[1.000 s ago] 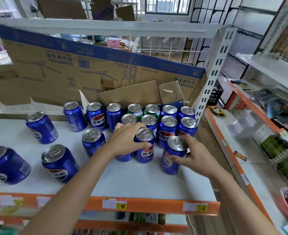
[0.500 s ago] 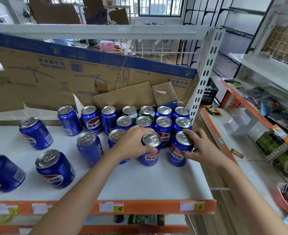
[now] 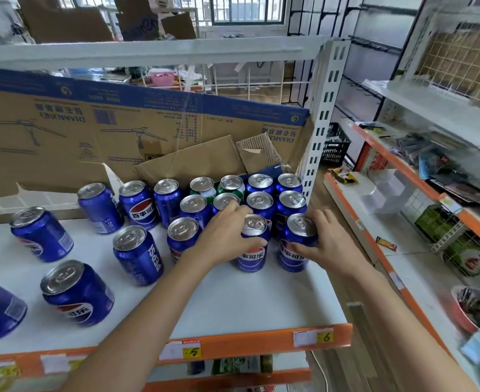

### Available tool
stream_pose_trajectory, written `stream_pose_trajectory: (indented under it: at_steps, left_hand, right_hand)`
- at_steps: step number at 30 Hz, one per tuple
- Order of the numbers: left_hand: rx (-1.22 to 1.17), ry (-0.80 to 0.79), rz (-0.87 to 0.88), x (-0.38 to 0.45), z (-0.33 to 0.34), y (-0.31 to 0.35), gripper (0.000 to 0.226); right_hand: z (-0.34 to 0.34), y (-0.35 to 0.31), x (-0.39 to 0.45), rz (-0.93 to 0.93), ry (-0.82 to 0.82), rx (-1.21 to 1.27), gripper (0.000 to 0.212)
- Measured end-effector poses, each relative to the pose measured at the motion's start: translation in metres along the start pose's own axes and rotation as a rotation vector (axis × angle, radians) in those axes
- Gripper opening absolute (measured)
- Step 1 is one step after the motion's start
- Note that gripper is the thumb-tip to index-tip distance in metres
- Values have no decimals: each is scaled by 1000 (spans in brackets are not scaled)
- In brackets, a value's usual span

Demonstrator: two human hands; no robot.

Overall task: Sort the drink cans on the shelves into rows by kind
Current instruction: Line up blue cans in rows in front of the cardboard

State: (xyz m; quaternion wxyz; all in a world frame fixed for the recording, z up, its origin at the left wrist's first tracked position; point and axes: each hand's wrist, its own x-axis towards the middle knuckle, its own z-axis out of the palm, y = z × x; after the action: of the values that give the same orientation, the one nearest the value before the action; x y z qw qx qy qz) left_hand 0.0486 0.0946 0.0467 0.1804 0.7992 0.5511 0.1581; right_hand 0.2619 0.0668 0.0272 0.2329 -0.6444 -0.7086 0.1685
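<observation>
While both hands are gripping upright blue cans, left hand (image 3: pixel 227 236) on one can (image 3: pixel 251 247), right hand (image 3: pixel 327 244) on another (image 3: pixel 296 247), these stiff, slick cylinders are probably handling best held around their sides.

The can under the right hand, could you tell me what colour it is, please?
Blue can, with a red, white and blue emblem, gripped by the right hand; the head view shows it.

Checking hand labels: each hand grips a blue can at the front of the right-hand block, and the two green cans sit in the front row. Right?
Not quite. In the head view the left hand and right hand do each grip a blue can, but the green cans stand in the back row.
</observation>
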Motion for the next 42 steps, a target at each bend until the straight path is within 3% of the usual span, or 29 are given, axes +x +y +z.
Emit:
stream_pose_trajectory:
  at_steps: [5, 12, 19, 22, 26, 31, 42]
  left_hand:
    - [-68, 84, 26, -1, 10, 4, 52]
    - [-47, 81, -4, -6, 12, 7, 61]
    - [94, 186, 12, -55, -18, -11, 51]
    - [101, 262, -92, -89, -31, -29, 49]
    - [40, 322, -267, -126, -39, -47, 47]
    - [30, 373, -420, -151, -48, -72, 48]
    - [102, 658, -609, -190, -57, -114, 38]
  right_hand:
    - [-7, 5, 2, 23, -35, 29, 67]
    - [-6, -2, 2, 41, -48, -14, 65]
    - [-8, -22, -12, -114, 141, -453, 61]
    - [0, -32, -23, -159, 246, -373, 49]
    - [19, -51, -35, -208, 256, -191, 47]
    - [48, -68, -38, -228, 121, -46, 45]
    - [82, -107, -7, -279, -35, -6, 52]
